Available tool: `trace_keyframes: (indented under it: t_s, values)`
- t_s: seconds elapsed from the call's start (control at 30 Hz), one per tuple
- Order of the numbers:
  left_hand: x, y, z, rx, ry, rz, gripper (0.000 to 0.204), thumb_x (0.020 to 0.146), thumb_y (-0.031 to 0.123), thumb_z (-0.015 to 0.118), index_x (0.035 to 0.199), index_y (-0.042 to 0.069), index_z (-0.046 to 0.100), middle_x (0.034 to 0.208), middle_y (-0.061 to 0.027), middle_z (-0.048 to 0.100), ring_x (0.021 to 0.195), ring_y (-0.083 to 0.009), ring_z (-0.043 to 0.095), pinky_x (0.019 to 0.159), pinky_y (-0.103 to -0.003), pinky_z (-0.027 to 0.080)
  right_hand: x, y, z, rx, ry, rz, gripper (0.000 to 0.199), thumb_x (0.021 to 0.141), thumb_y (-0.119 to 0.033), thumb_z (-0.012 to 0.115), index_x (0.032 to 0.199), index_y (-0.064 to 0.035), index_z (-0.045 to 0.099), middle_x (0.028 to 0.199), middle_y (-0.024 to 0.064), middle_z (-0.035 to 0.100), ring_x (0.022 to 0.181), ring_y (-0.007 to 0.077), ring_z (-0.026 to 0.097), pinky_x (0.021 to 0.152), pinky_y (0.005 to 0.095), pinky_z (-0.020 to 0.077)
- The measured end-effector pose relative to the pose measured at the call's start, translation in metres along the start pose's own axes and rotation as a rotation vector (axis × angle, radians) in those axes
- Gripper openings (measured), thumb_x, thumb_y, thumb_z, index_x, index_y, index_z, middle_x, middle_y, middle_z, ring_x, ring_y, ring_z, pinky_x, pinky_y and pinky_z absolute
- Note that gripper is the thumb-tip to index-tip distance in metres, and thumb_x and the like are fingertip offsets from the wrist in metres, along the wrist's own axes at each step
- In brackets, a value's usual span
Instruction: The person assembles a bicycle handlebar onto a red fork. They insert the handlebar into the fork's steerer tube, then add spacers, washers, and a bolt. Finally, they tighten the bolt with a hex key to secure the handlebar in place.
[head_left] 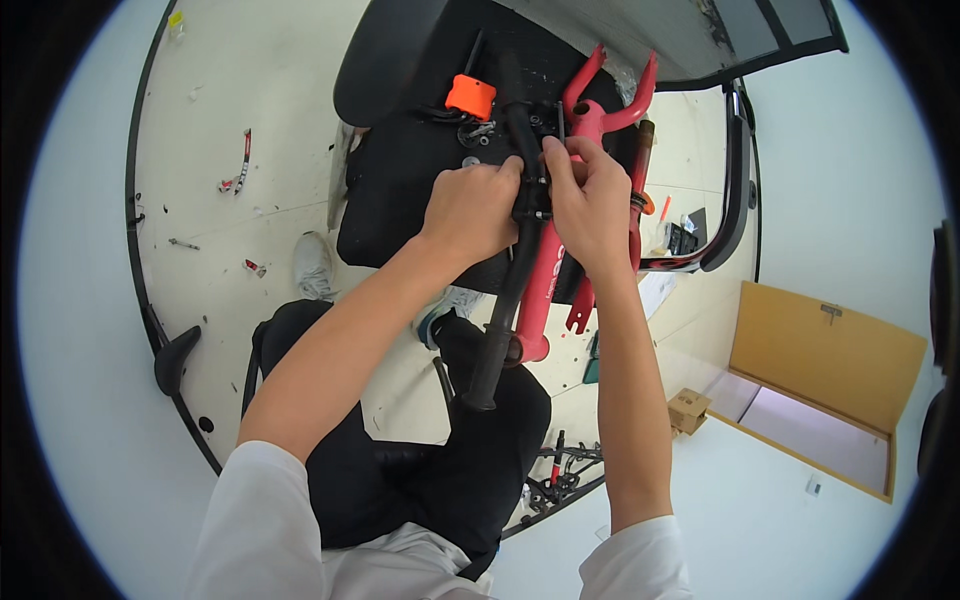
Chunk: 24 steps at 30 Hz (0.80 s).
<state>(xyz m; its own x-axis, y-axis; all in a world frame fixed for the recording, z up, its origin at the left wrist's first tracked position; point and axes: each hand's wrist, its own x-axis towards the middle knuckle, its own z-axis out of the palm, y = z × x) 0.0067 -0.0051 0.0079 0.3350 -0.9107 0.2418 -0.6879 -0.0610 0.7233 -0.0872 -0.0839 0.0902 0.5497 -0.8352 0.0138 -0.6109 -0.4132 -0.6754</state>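
the left hand (470, 210) and right hand (590, 205) pinch a small black clamp (535, 195) on the long black handlebar tube (510, 290), which lies across the red metal bike frame (555, 255) over a black seat (400, 190).

Pale floor (230, 90) carries a black chair (400, 170) with red frame (545, 270) laid on it; a small red tool (243, 160), scattered bits, a shoe (312, 265) and a small box (688, 408) lie around
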Motion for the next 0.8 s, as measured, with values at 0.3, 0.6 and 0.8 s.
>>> trace_keyframes:
  t_s: [0.3, 0.6, 0.8]
  values:
    - [0.001, 0.001, -0.003, -0.020, -0.046, -0.055, 0.038, 0.059, 0.009, 0.077, 0.092, 0.000, 0.060, 0.068, -0.0161, 0.068, 0.065, -0.0339, 0.069, 0.055, -0.043, 0.054, -0.003, -0.010, -0.003, -0.119, 0.055, -0.230, 0.022, 0.095, -0.015, 0.065, 0.087, 0.0058, 0.062, 0.058, 0.0162, 0.058, 0.045, 0.0212, 0.054, 0.047, 0.0321, 0.0397]
    - [-0.003, 0.006, 0.000, -0.050, -0.022, -0.031, 0.032, 0.063, 0.009, 0.077, 0.088, 0.001, 0.058, 0.068, -0.0151, 0.067, 0.066, -0.0327, 0.069, 0.056, -0.043, 0.054, 0.000, -0.003, -0.003, 0.041, 0.052, 0.010, 0.022, 0.096, -0.015, 0.065, 0.091, 0.0065, 0.065, 0.055, 0.0066, 0.055, 0.050, 0.0058, 0.046, 0.047, 0.0270, 0.0362]
    - [-0.002, 0.005, 0.001, 0.029, -0.076, -0.028, 0.035, 0.061, 0.011, 0.079, 0.088, 0.001, 0.059, 0.067, -0.0142, 0.066, 0.066, -0.0318, 0.069, 0.057, -0.042, 0.054, 0.004, -0.019, -0.016, 0.128, 0.207, -0.124, 0.024, 0.098, -0.018, 0.064, 0.091, 0.0054, 0.066, 0.060, 0.0008, 0.059, 0.054, 0.0037, 0.045, 0.049, 0.0245, 0.0345]
